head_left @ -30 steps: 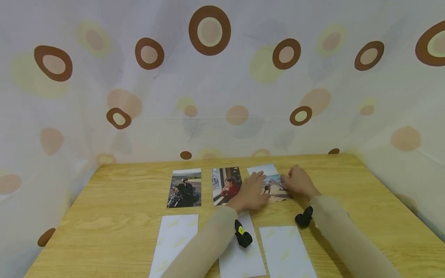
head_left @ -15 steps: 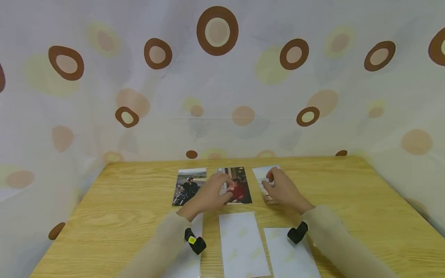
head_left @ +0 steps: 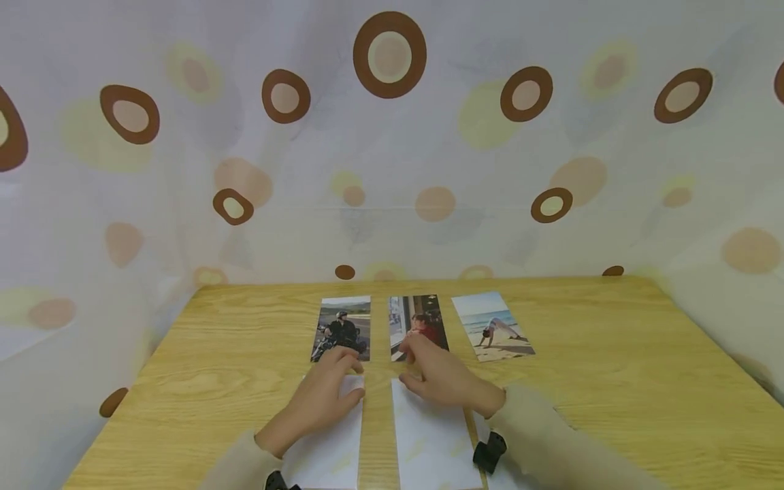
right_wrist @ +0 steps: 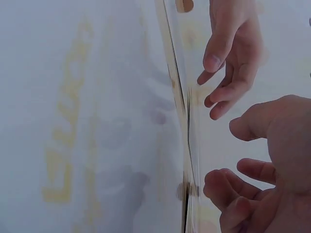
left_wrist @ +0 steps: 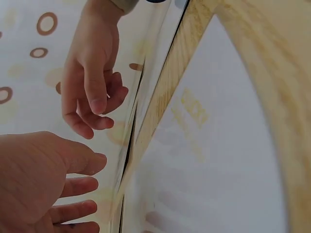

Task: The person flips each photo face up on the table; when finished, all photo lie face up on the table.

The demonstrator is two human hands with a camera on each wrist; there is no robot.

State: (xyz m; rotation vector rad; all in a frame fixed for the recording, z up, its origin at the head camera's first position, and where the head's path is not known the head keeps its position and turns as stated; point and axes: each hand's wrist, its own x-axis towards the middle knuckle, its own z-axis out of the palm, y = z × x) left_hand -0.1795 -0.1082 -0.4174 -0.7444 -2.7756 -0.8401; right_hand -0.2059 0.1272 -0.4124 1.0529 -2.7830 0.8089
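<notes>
My left hand (head_left: 321, 395) hovers over the left white sheet (head_left: 333, 452), its fingers loosely bent and holding nothing. My right hand (head_left: 444, 374) is over the top of the middle white sheet (head_left: 429, 439), also holding nothing; its fingertips overlap the photo of a person in red (head_left: 401, 320). Left of that lies a photo of a motorcycle rider (head_left: 343, 327); to its right, slightly tilted, a beach photo (head_left: 497, 327). Both wrist views show the hands apart: the left hand (left_wrist: 39, 179) in its own view, the right hand (right_wrist: 286, 150) in its own.
A third white sheet (head_left: 499, 466) lies at front right, partly hidden by the right sleeve (head_left: 551, 442). Faint yellow print marks the sheets. Behind the wooden table (head_left: 612, 354) hangs a white cloth (head_left: 392, 156) with brown rings.
Both hands have left the beach photo and come left and nearer the body, now over the white sheets. The beach photo is uncovered. The view has turned slightly left.
</notes>
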